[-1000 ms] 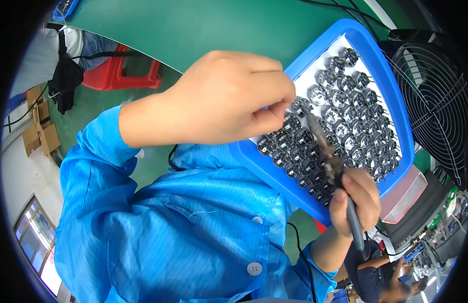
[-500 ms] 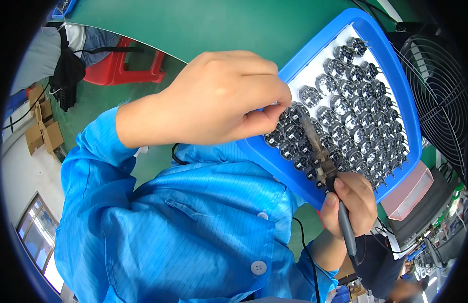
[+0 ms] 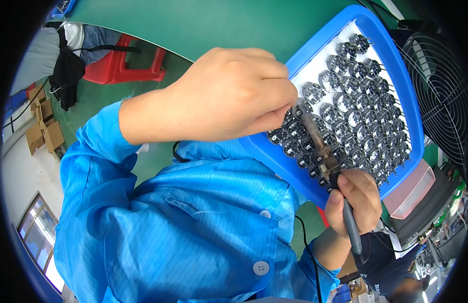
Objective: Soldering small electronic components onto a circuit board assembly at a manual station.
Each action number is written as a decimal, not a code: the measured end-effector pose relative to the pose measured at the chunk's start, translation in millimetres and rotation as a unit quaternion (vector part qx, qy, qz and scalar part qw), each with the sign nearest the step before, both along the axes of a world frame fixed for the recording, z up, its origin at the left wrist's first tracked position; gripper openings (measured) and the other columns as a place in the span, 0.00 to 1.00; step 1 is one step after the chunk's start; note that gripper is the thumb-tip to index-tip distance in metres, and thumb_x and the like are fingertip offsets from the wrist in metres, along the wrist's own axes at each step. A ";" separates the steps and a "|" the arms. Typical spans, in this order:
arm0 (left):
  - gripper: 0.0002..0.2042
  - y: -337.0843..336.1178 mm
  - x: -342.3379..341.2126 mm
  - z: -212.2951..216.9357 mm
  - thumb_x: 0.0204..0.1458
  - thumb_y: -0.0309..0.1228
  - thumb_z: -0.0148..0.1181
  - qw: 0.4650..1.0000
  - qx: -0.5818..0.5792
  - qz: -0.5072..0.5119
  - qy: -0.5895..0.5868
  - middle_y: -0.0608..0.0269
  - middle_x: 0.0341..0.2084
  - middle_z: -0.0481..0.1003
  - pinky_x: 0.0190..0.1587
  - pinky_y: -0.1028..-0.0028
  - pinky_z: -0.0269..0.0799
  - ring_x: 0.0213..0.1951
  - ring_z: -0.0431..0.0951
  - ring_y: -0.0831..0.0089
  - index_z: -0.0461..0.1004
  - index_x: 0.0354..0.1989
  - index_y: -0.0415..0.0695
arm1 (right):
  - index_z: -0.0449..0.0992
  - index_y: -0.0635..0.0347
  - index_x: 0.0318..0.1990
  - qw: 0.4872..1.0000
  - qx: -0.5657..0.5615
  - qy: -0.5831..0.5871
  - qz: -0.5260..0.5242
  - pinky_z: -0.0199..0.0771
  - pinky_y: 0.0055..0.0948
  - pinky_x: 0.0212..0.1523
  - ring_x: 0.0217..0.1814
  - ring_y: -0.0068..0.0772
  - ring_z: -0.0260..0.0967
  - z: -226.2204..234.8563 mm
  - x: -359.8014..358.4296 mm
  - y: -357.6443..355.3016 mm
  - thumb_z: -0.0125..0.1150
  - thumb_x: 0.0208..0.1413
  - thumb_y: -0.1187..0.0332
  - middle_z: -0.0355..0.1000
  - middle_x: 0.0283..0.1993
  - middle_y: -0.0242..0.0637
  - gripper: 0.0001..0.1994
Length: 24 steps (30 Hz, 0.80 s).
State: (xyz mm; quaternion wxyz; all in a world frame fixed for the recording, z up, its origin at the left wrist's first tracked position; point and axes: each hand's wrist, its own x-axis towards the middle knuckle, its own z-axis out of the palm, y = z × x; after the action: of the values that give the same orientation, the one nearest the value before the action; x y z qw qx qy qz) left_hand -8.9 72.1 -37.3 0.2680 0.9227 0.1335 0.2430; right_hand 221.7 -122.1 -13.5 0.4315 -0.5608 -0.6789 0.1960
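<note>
My left hand [image 3: 234, 93] is closed in a pinch over the left edge of a blue tray [image 3: 294, 60]. Whatever its fingertips hold is hidden behind the hand. My right hand [image 3: 362, 199] grips a soldering iron [image 3: 349, 222] by its dark grey handle, at the tray's near side. The iron's stained metal barrel points up and left, and its tip ends close to my left fingertips. Beneath it, many round black parts [image 3: 355, 118] with shiny faces stand in rows on a white liner in the tray. Thin metal pins stick out from several of them.
A black fan with a wire guard [image 3: 438, 96] stands right of the tray. Below it lies a pink box [image 3: 410, 189]. The green tabletop [image 3: 193, 25] stretches behind. A red stool [image 3: 123, 63] and cardboard boxes [image 3: 47, 126] are at left; another person [image 3: 388, 267] is at lower right.
Both hands and the soldering iron have shifted slightly to the right in the picture, and the tray appears slightly shifted too. Both grips look the same.
</note>
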 end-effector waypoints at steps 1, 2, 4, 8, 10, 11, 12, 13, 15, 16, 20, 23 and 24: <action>0.12 -0.1 -0.3 -0.1 0.39 0.20 0.71 1.000 0.004 -0.001 0.001 0.64 0.24 0.73 0.26 0.67 0.72 0.26 0.76 0.64 0.79 0.33 0.45 | 0.80 0.70 0.34 1.000 0.005 -0.002 -0.003 0.81 0.36 0.29 0.28 0.45 0.78 -0.3 0.2 0.6 0.72 0.50 0.71 0.79 0.32 0.49 0.10; 0.12 0.1 -0.2 -0.8 0.39 0.20 0.71 1.000 0.003 -0.001 0.001 0.64 0.24 0.73 0.26 0.67 0.72 0.26 0.76 0.64 0.79 0.33 0.45 | 0.80 0.70 0.34 1.000 0.004 -0.002 -0.003 0.81 0.36 0.29 0.28 0.45 0.78 0.0 0.6 0.6 0.72 0.50 0.71 0.79 0.32 0.49 0.10; 0.12 0.5 0.1 -2.4 0.39 0.20 0.71 1.000 0.002 -0.005 -0.002 0.64 0.24 0.73 0.26 0.67 0.72 0.26 0.76 0.64 0.79 0.33 0.45 | 0.80 0.71 0.35 1.000 0.004 -0.006 0.011 0.81 0.35 0.28 0.28 0.45 0.78 0.8 1.5 0.1 0.71 0.50 0.72 0.79 0.33 0.49 0.10; 0.12 1.1 -1.6 -1.6 0.38 0.20 0.71 1.000 0.000 -0.001 -0.004 0.64 0.24 0.73 0.26 0.67 0.72 0.26 0.75 0.64 0.79 0.33 0.45 | 0.80 0.71 0.35 1.000 0.008 -0.004 -0.001 0.80 0.35 0.28 0.28 0.44 0.78 -0.4 0.8 3.3 0.71 0.50 0.73 0.78 0.33 0.49 0.09; 0.12 2.1 -1.8 -1.8 0.38 0.20 0.70 1.000 0.000 -0.003 -0.006 0.64 0.24 0.73 0.26 0.67 0.72 0.26 0.76 0.64 0.78 0.33 0.45 | 0.80 0.72 0.35 1.000 0.004 0.000 0.017 0.80 0.35 0.27 0.28 0.45 0.78 0.8 0.4 3.6 0.71 0.50 0.74 0.78 0.33 0.49 0.09; 0.12 2.1 -2.7 -1.2 0.38 0.20 0.70 1.000 0.001 -0.002 -0.005 0.64 0.24 0.73 0.26 0.67 0.72 0.26 0.76 0.64 0.78 0.33 0.45 | 0.80 0.72 0.35 1.000 0.004 0.001 0.017 0.80 0.35 0.27 0.28 0.45 0.78 0.2 0.1 4.2 0.71 0.50 0.74 0.78 0.33 0.49 0.09; 0.12 2.2 -3.6 -0.5 0.38 0.20 0.70 1.000 0.004 -0.002 -0.004 0.64 0.24 0.73 0.26 0.67 0.72 0.26 0.75 0.64 0.78 0.33 0.45 | 0.80 0.72 0.35 1.000 0.009 0.006 0.012 0.80 0.35 0.27 0.28 0.45 0.78 -1.0 -0.2 5.0 0.71 0.50 0.74 0.78 0.32 0.49 0.09; 0.12 2.3 -4.5 0.2 0.38 0.20 0.70 1.000 0.007 -0.002 -0.002 0.64 0.23 0.73 0.26 0.67 0.72 0.26 0.75 0.64 0.78 0.33 0.45 | 0.80 0.72 0.35 1.000 0.013 0.010 0.007 0.81 0.35 0.27 0.27 0.45 0.78 -1.5 -0.5 5.5 0.71 0.50 0.74 0.78 0.32 0.49 0.09; 0.12 2.4 -6.5 0.8 0.38 0.20 0.70 1.000 0.001 -0.003 -0.001 0.64 0.23 0.72 0.26 0.67 0.71 0.26 0.75 0.64 0.78 0.33 0.45 | 0.78 0.73 0.36 1.000 0.000 -0.001 0.022 0.79 0.37 0.30 0.29 0.46 0.77 2.9 -2.0 3.3 0.69 0.54 0.73 0.77 0.33 0.51 0.10; 0.12 2.3 -7.4 1.3 0.38 0.20 0.70 1.000 -0.004 -0.005 0.001 0.64 0.22 0.72 0.26 0.67 0.71 0.25 0.75 0.64 0.78 0.33 0.45 | 0.76 0.74 0.37 0.999 -0.012 -0.011 0.036 0.78 0.39 0.32 0.31 0.47 0.76 4.5 -2.7 2.4 0.68 0.57 0.72 0.76 0.34 0.53 0.11; 0.11 1.1 -9.3 4.1 0.39 0.19 0.70 1.000 -0.015 -0.006 -0.008 0.64 0.21 0.71 0.26 0.67 0.70 0.24 0.74 0.64 0.78 0.32 0.45 | 0.79 0.71 0.36 1.000 0.011 0.002 0.011 0.81 0.36 0.28 0.27 0.45 0.78 0.4 -3.7 0.3 0.71 0.51 0.74 0.78 0.33 0.48 0.09; 0.11 -1.6 -13.9 6.8 0.40 0.19 0.70 0.999 -0.037 0.010 -0.012 0.64 0.21 0.71 0.25 0.68 0.68 0.24 0.73 0.66 0.79 0.32 0.44 | 0.75 0.73 0.39 0.999 -0.005 -0.036 0.022 0.78 0.40 0.33 0.30 0.46 0.75 6.1 -3.8 -7.7 0.67 0.59 0.69 0.76 0.33 0.53 0.12; 0.10 -2.2 -16.0 8.7 0.40 0.19 0.70 0.999 -0.038 0.018 -0.012 0.64 0.21 0.71 0.25 0.69 0.68 0.23 0.73 0.66 0.79 0.33 0.43 | 0.75 0.72 0.39 0.999 -0.002 -0.029 0.017 0.77 0.39 0.32 0.29 0.46 0.75 8.8 -3.2 -13.2 0.67 0.60 0.67 0.76 0.32 0.52 0.13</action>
State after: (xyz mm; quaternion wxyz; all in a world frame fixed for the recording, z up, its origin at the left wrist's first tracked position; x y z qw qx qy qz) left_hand -24.9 69.9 -28.6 0.2998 0.9065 0.1557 0.2531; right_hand 218.5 -135.3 -4.7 0.4076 -0.5551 -0.7002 0.1883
